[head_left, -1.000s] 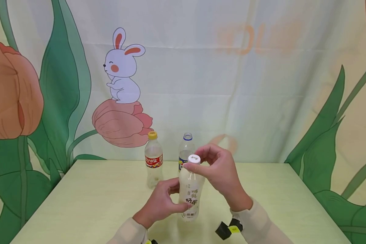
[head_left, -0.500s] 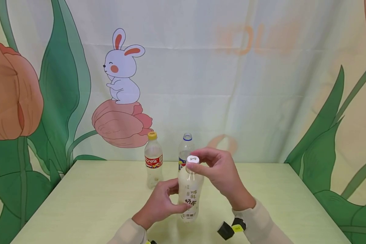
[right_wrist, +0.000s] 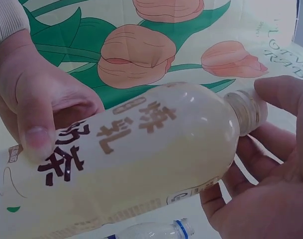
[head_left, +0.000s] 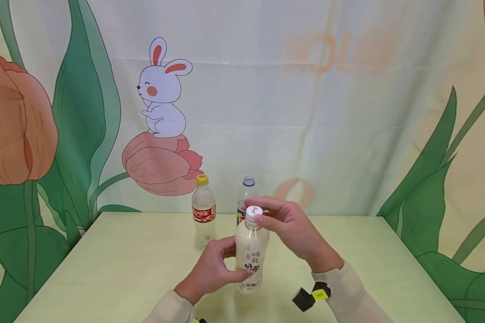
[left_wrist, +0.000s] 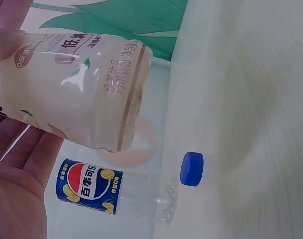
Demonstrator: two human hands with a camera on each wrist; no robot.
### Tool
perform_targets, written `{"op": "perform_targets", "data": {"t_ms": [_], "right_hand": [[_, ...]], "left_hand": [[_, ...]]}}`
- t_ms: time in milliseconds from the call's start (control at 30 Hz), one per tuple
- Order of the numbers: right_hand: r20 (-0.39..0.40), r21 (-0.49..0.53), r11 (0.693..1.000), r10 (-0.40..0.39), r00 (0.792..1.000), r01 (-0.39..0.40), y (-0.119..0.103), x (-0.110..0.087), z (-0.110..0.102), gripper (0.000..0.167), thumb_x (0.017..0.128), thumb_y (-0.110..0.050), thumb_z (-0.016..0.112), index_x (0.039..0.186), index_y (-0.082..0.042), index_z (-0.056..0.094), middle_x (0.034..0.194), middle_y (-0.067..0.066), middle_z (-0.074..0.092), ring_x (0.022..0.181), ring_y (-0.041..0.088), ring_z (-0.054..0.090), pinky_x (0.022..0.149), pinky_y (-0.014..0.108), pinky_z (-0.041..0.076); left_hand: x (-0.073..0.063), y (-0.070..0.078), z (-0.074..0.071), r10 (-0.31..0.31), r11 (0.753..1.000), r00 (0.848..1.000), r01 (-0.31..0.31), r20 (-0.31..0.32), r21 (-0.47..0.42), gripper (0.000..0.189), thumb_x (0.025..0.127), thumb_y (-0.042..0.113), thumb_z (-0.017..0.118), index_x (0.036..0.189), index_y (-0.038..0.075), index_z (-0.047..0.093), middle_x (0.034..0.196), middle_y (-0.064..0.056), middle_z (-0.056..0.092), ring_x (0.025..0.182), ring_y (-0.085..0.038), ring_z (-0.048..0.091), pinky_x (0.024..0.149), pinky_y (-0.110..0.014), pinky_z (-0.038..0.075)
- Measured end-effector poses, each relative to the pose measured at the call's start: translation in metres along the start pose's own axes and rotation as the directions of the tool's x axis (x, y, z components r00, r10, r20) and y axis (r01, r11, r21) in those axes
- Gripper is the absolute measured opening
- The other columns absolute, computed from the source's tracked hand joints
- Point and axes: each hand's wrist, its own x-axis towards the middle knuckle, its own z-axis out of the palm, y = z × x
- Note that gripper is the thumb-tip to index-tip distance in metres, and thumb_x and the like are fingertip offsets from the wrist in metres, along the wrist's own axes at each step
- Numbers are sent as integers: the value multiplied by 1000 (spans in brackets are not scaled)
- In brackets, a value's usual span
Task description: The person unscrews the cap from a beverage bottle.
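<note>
A milk tea bottle (head_left: 252, 251) with a pale, creamy body stands nearly upright in the head view, its base off the table in the left wrist view (left_wrist: 81, 84). My left hand (head_left: 213, 268) grips its lower body, thumb in front and fingers behind. At the top, my right hand (head_left: 294, 229) holds the white cap (head_left: 254, 214) between thumb and fingers, and the cap sits on the bottle's neck. Behind it stands a Pepsi bottle (head_left: 248, 193) with an uncapped mouth, partly hidden. Beside that bottle's foot, a blue cap (left_wrist: 192, 169) lies on the table.
A cola bottle (head_left: 204, 215) with a red label and yellow cap stands at the back, left of the Pepsi bottle. The pale table (head_left: 117, 269) ends at a printed curtain (head_left: 242, 89) with tulips and a rabbit.
My right thumb has slid rightward across the front of the white cap, and the right wrist has shifted right. The bottle has drifted slightly left. The left hand keeps its grip.
</note>
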Motion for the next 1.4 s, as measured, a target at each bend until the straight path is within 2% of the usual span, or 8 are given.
{"op": "perform_targets", "data": {"t_ms": [100, 200, 400, 600, 867, 1167, 1300, 1400], "right_hand": [[-26, 7, 1000, -8, 1000, 8, 0, 0, 0, 42, 98, -14, 68, 139, -14, 63, 136, 8, 66, 117, 22, 68, 100, 37, 55], [-106, 31, 999, -4, 994, 8, 1, 1, 2, 44, 91, -11, 75, 134, -9, 64, 124, 4, 69, 108, 23, 69, 93, 34, 58], [-303, -49, 999, -4, 953, -11, -5, 0, 12, 39, 76, -11, 90, 107, -4, 68, 96, 3, 70, 85, 21, 65, 77, 26, 57], [-380, -141, 990, -29, 925, -27, -8, -1, 19, 32, 73, -17, 93, 97, -11, 74, 90, 4, 71, 79, 23, 64, 72, 28, 55], [-377, -142, 990, -40, 925, -15, -9, -2, 18, 28, 77, -15, 91, 102, -11, 78, 91, 5, 75, 82, 21, 66, 71, 27, 54], [-303, -105, 994, -48, 952, 17, -8, -3, 16, 28, 86, -11, 82, 113, -8, 77, 93, 0, 71, 86, 16, 65, 75, 27, 55], [-235, -64, 998, -27, 972, 12, -7, -3, 15, 31, 91, -13, 76, 122, -7, 74, 106, 0, 72, 91, 16, 67, 80, 28, 59], [-183, -41, 999, -23, 983, 16, -5, -2, 14, 33, 96, -14, 71, 128, -7, 70, 119, 6, 69, 97, 16, 68, 87, 30, 60]], "left_hand": [[0, 1, 0, -2, 1000, 1000, 2, -2, -1, 52, 76, 17, 90, 124, 15, 68, 113, 1, 76, 100, -15, 74, 95, -29, 60], [1, 1, 0, 4, 1000, 1000, -4, -3, 1, 53, 76, 17, 90, 124, 15, 68, 113, 1, 77, 100, -15, 74, 96, -31, 60], [1, 0, 2, 40, 999, 999, -40, -5, 7, 50, 77, 15, 89, 122, 14, 69, 110, -1, 78, 99, -14, 74, 94, -35, 61], [1, 0, 3, 59, 998, 998, -58, -6, 11, 49, 77, 15, 89, 122, 13, 69, 109, -2, 78, 99, -14, 74, 93, -33, 61], [1, 1, 2, 44, 999, 999, -44, -6, 6, 50, 77, 15, 90, 122, 12, 69, 109, -2, 78, 98, -13, 74, 93, -35, 61], [1, 1, 2, 30, 1000, 1000, -30, -9, 4, 51, 77, 16, 90, 123, 14, 69, 110, -1, 78, 98, -14, 74, 94, -34, 61], [1, 1, 2, 23, 1000, 1000, -23, -10, 6, 51, 76, 15, 90, 123, 14, 69, 109, -1, 77, 97, -14, 74, 94, -36, 61], [1, 1, 1, 12, 1000, 1000, -12, -10, 2, 51, 76, 15, 90, 123, 14, 69, 110, -1, 77, 98, -14, 74, 94, -36, 61]]}}
